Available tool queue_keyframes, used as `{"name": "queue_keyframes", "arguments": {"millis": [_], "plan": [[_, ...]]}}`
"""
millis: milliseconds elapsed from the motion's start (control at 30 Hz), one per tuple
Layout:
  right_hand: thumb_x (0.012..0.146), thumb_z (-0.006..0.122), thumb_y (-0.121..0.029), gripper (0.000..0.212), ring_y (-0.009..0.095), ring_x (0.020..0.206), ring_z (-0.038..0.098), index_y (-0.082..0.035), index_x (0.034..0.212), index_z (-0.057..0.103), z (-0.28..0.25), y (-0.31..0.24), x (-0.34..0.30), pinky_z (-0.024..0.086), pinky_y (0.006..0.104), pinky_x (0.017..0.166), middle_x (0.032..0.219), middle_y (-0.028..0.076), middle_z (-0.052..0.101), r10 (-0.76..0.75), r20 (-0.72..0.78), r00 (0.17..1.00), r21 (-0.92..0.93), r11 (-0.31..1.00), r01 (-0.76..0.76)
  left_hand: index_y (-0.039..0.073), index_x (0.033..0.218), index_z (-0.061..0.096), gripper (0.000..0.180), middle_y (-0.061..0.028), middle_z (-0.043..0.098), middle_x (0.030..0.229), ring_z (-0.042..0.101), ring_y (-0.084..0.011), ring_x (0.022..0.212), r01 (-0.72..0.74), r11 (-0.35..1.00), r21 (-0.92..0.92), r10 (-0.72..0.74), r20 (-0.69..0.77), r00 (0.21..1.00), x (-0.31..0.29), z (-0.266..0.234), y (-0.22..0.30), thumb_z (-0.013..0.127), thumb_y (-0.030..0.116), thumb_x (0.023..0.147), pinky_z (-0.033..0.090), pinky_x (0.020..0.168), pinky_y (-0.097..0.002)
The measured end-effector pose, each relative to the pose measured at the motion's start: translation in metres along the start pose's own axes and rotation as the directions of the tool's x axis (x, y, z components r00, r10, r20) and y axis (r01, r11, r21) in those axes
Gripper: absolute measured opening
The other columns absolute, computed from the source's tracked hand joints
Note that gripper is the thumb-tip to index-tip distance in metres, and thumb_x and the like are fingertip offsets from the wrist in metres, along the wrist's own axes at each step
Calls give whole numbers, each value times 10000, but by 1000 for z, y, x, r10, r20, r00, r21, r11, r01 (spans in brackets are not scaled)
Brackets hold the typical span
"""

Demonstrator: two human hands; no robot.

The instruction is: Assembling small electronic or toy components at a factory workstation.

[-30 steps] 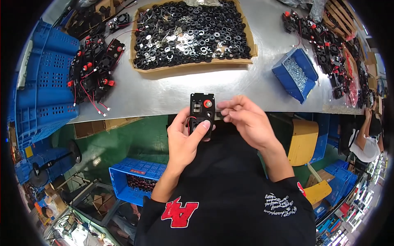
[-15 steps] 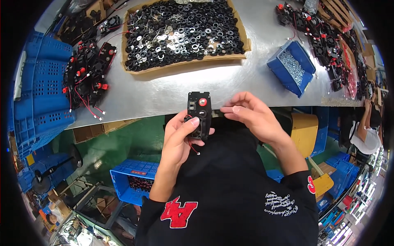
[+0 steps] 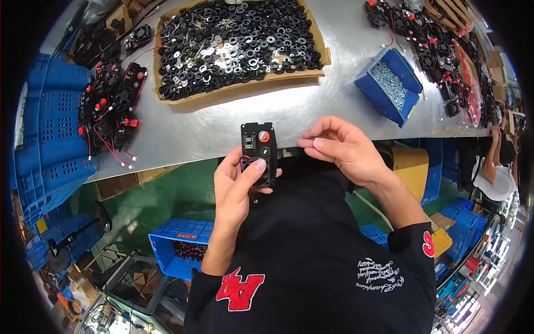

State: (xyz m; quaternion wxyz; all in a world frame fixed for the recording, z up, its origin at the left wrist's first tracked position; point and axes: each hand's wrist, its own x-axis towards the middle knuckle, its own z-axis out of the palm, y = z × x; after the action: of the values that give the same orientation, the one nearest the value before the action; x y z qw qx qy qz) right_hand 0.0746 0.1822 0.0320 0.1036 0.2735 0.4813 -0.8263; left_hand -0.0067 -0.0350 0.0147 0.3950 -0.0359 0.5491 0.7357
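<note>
My left hand (image 3: 235,186) grips a black plastic panel assembly (image 3: 257,151) upright in front of me at the table's front edge. On the panel's upper part are a red ring with a silvery centre and a small metal piece; a red wire shows by my fingers. Apart from it, to the right, my right hand (image 3: 339,146) hovers by the table edge with curled fingers, thumb close to the fingertips. Whatever may be between those fingertips is too small to tell. Beyond both hands lies a shallow cardboard tray (image 3: 239,89) full of black and silvery rings.
A blue bin (image 3: 378,96) of small silvery fasteners stands on the metal table (image 3: 211,123) at right. Similar black assemblies with red parts and wires are heaped at left (image 3: 114,106) and far right (image 3: 439,53). A blue crate (image 3: 53,111) stands at left; a person (image 3: 492,178) sits far right.
The panel in my left hand has shifted slightly left in view, along with the tray and bin. My right hand's fingers are curled a little more.
</note>
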Motion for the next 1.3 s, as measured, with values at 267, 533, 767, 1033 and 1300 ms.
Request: {"name": "queue_keyframes", "arguments": {"millis": [267, 533, 767, 1033, 1300], "plan": [[906, 529, 37, 201, 214, 1157, 582, 19, 1103, 562, -4, -20, 8, 483, 287, 994, 1194, 143, 584, 82, 83, 993, 2, 997, -83, -53, 1219, 520, 399, -123, 665, 1005, 719, -247, 816, 13, 999, 41, -14, 27, 1000, 1, 8, -1, 619, 154, 893, 573, 510, -232], [914, 540, 17, 173, 195, 1115, 604, 37, 1084, 569, -4, -28, 27, 493, 272, 971, 1151, 143, 608, 19, 67, 998, -142, 990, -9, -53, 1233, 512, 404, -121, 667, 1011, 717, -231, 826, 30, 999, 32, -30, 21, 999, 3, 8, 2, 614, 147, 897, 578, 521, -232], [929, 553, -20, 212, 195, 1108, 604, 33, 1133, 529, -5, -30, 36, 494, 280, 973, 1125, 117, 588, 14, 28, 999, -279, 960, -5, -33, 1271, 501, 448, -90, 681, 1007, 705, -188, 864, 54, 998, 21, -56, 63, 996, 9, 7, 5, 654, 151, 892, 572, 571, -229], [899, 564, 21, 264, 218, 1088, 624, 59, 1160, 545, -20, -45, 51, 496, 276, 974, 1173, 164, 600, 98, 41, 994, -122, 988, -93, -43, 1265, 499, 440, -97, 676, 1020, 705, -188, 858, 64, 998, 2, -64, 57, 996, 19, 8, 8, 650, 135, 891, 576, 579, -229], [896, 567, 35, 243, 211, 1098, 619, 58, 1136, 545, -12, -44, 49, 506, 276, 957, 1140, 130, 599, 6, -22, 1000, -296, 955, -13, -55, 1287, 482, 456, -97, 667, 1032, 701, -182, 854, 70, 998, 6, -70, 70, 995, 27, 8, 11, 639, 120, 896, 577, 582, -227]]}}
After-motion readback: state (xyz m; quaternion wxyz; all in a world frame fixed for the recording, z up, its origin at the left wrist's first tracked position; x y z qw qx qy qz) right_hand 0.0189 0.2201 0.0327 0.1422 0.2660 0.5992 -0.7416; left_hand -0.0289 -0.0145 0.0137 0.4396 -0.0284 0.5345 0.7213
